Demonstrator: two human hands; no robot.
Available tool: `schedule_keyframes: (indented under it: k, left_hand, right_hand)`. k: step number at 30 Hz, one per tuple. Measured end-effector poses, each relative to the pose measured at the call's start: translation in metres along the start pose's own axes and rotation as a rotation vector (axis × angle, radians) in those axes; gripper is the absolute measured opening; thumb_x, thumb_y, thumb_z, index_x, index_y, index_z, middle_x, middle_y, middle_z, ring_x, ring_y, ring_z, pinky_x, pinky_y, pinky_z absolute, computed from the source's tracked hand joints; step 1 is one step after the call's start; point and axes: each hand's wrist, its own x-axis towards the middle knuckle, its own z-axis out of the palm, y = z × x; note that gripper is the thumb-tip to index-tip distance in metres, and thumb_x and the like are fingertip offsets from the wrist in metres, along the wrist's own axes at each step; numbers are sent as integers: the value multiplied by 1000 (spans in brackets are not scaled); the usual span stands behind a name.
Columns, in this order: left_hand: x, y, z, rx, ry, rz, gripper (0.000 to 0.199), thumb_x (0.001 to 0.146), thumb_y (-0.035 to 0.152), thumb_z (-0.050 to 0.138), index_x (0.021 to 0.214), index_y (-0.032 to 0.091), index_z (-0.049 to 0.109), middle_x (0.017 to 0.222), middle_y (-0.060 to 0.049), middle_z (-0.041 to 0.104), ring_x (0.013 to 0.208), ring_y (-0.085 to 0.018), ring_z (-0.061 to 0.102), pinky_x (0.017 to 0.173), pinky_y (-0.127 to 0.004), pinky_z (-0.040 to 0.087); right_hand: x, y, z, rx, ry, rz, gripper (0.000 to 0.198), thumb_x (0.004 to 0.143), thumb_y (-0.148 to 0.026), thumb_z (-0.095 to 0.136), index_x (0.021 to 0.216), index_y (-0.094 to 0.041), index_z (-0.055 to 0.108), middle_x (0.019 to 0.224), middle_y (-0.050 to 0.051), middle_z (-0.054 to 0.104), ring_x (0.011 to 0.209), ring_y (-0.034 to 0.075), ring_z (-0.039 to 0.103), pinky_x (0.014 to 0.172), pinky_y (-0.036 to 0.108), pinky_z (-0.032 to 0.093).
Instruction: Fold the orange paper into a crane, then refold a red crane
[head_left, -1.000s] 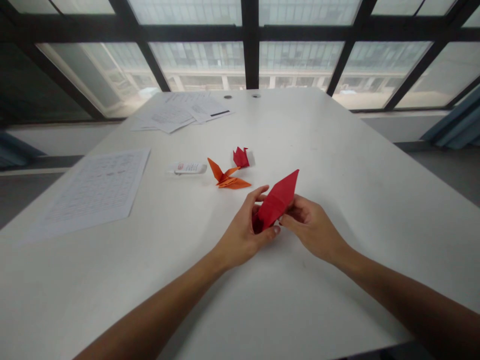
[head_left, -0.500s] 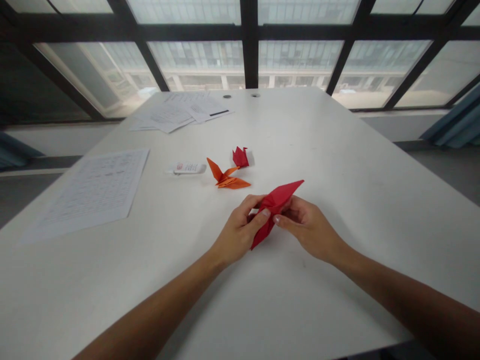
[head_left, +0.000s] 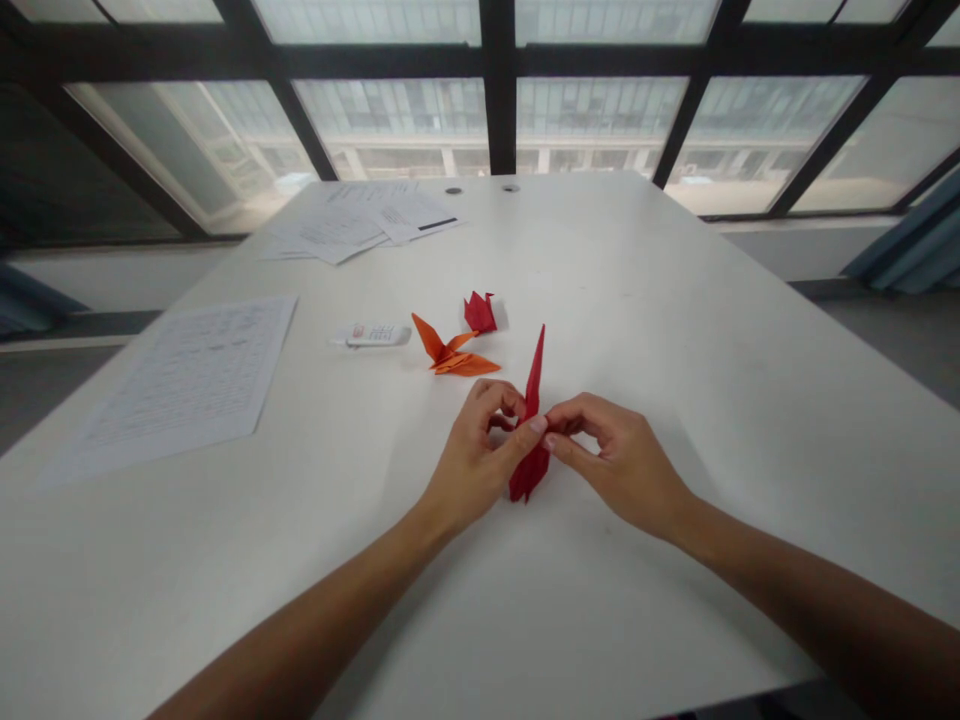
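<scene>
Red paper (head_left: 531, 470) sits pinched by left fingers (head_left: 523, 437) and, seemingly, right fingers (head_left: 574, 452).

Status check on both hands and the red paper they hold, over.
Left hand: holding red paper. Right hand: pinching its right side. Red paper: folded, long point aimed away. Orange origami: just beyond left hand.

Orange paper bird (head_left: 463, 365) sits on white counter (head_left: 720, 400); small red bird (head_left: 480, 314) just behind, white tube (head_left: 376, 335) left; printed sheet (head_left: 195, 370) further left, papers (head_left: 337, 228) far end.
</scene>
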Motion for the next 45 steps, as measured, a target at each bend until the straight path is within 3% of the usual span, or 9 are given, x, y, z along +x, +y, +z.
schedule_keyframes:
  k: [7, 13, 17, 21, 24, 28, 35, 41, 45]
  left_hand:
    - [4, 0, -2, -298, 44, -102, 25, 96, 40, 65, 87, 20, 55, 74, 5, 51, 61, -10, 45, 59, -23, 41]
    - [4, 0, 1, -315, 19, -127, 24, 96, 41, 67, 90, 19, 59, 79, 3, 58, 68, -10, 52, 62, -22, 44]
    - [4, -3, 0, -361, -27, -173, 26, 95, 41, 68, 89, 19, 58, 75, 3, 58, 65, -10, 51, 62, -22, 45]
    - [3, -3, 0, -429, -88, -224, 25, 95, 42, 69, 99, 19, 60, 81, 0, 64, 70, -11, 56, 68, -24, 49]
    - [0, 1, 2, -410, -119, -169, 28, 92, 43, 72, 102, 18, 62, 93, -4, 67, 83, -15, 60, 77, -27, 52]
    - [-2, 3, 4, -403, -138, -169, 41, 82, 30, 83, 114, 22, 57, 101, -2, 64, 95, -18, 62, 83, -30, 55]
    - [4, -4, -2, -531, -49, -157, 73, 81, 15, 81, 142, 35, 47, 108, 0, 66, 87, -13, 65, 77, -26, 57]
    - [5, -10, -7, -453, -43, -111, 16, 92, 22, 69, 107, 23, 76, 122, -6, 65, 94, -17, 67, 84, -33, 61]
    - [4, -11, -9, -460, -94, -75, 28, 86, 12, 70, 110, 23, 78, 130, -7, 63, 99, -18, 67, 87, -31, 59]
  right_hand:
    - [-2, 5, 0, 57, -63, -9, 16, 96, -38, 67, 109, -29, 68, 108, 4, 72, 93, 22, 72, 85, 39, 59]
    - [-4, 2, 1, -16, 18, 3, 27, 87, -34, 78, 109, -27, 65, 104, 4, 72, 91, 23, 70, 86, 41, 59]
    - [-4, -2, 1, -81, 44, -18, 7, 90, -19, 67, 93, -25, 64, 95, 2, 71, 87, 20, 70, 84, 37, 57]
    - [-3, 0, 4, 85, 26, 84, 18, 89, -16, 63, 104, -25, 58, 92, 1, 72, 83, 19, 71, 80, 35, 58]
    - [-3, 1, 6, 241, 31, 146, 29, 88, -17, 66, 112, -25, 53, 94, 1, 72, 84, 18, 72, 78, 34, 59]
    - [-2, 2, 5, 273, 50, 185, 29, 88, -21, 70, 113, -26, 55, 86, -2, 69, 75, 16, 68, 67, 29, 56]
    - [0, 8, 2, 299, 70, 126, 23, 94, -23, 66, 115, -29, 59, 95, -2, 66, 86, 15, 67, 74, 28, 56]
    - [6, 10, -4, 407, -51, 150, 19, 98, -23, 56, 114, -26, 65, 108, 2, 68, 90, 16, 68, 84, 35, 58]
    - [5, 9, -5, 368, -85, 158, 32, 94, -18, 59, 125, -28, 63, 106, 2, 70, 93, 18, 68, 83, 35, 57]
